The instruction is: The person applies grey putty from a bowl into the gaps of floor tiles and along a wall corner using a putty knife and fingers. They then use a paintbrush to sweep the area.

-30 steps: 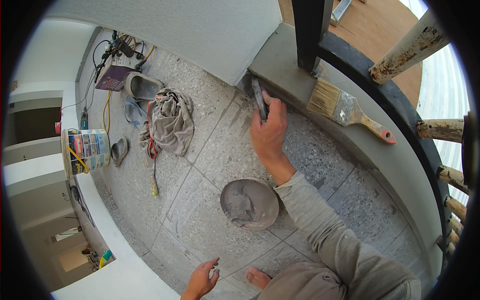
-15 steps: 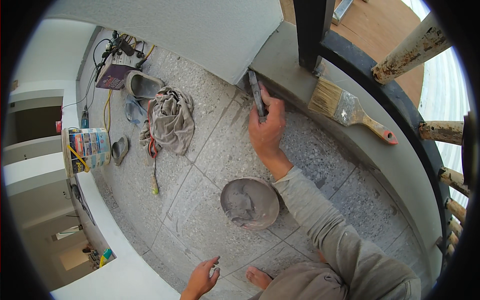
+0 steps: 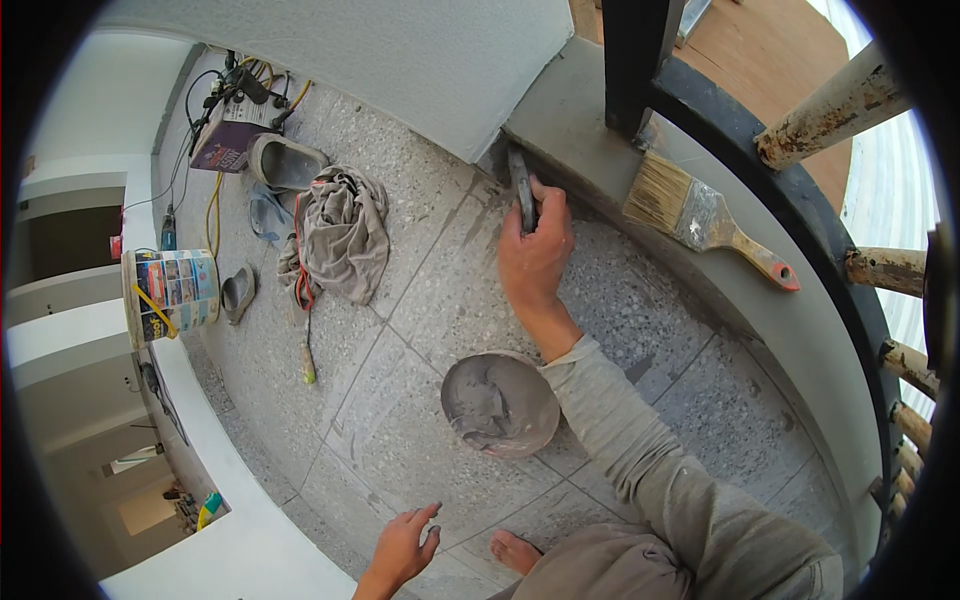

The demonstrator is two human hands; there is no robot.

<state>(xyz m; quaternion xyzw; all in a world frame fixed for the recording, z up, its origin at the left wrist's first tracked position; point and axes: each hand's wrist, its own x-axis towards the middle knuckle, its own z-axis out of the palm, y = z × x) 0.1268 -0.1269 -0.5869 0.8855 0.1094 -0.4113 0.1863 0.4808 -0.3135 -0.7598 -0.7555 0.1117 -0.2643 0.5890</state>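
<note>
Currently | grey tool (image 3: 519,180): in right-hand grip (image 3: 537,242), jutting ahead | tip near wall (image 3: 420,80)

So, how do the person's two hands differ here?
The right hand grips a slim dark tool; the left hand is open, with nothing visible in it. The right hand is near the wall's corner; the left hand is near a foot. Both hands are bare.

Crumpled cloth (image 3: 345,235), purple box (image 3: 220,147), bucket (image 3: 190,290)
</note>
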